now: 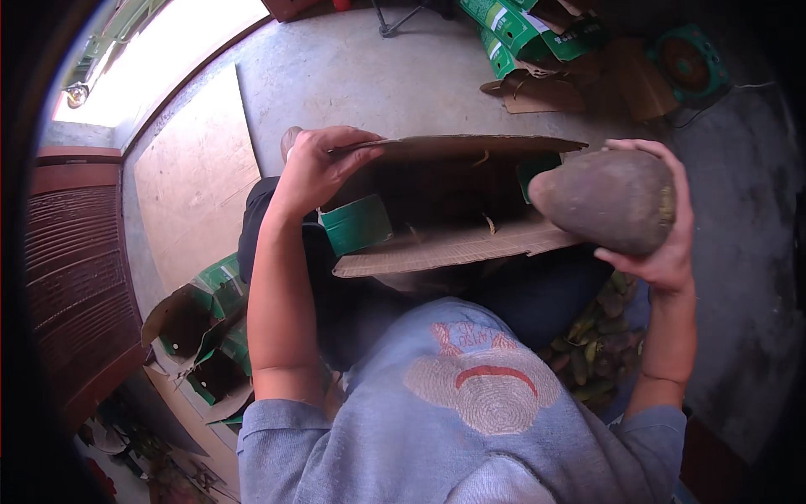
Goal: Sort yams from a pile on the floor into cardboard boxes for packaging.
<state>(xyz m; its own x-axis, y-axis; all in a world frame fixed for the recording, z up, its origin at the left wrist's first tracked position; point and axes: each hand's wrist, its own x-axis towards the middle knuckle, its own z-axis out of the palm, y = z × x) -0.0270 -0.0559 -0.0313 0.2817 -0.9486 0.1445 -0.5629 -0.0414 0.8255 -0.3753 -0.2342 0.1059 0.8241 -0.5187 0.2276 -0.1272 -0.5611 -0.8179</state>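
Note:
A cardboard box lies across my lap with its open side toward me, dark inside, with green corner flaps. Small bent yellowish strips, perhaps staples, stick out of its inner walls. My left hand pinches the far left edge of the box between thumb and fingers. In my right hand is a large, smooth brown stone, rounded and tapering to the left. Held at the box's right end, it hides part of that end; whether they touch I cannot tell.
Green cardboard boxes with loose flaps stand at my left. More green boxes are piled at the far right, near a green fan-like device. Greenish-brown produce lies by my right leg. A flat board rests at the left.

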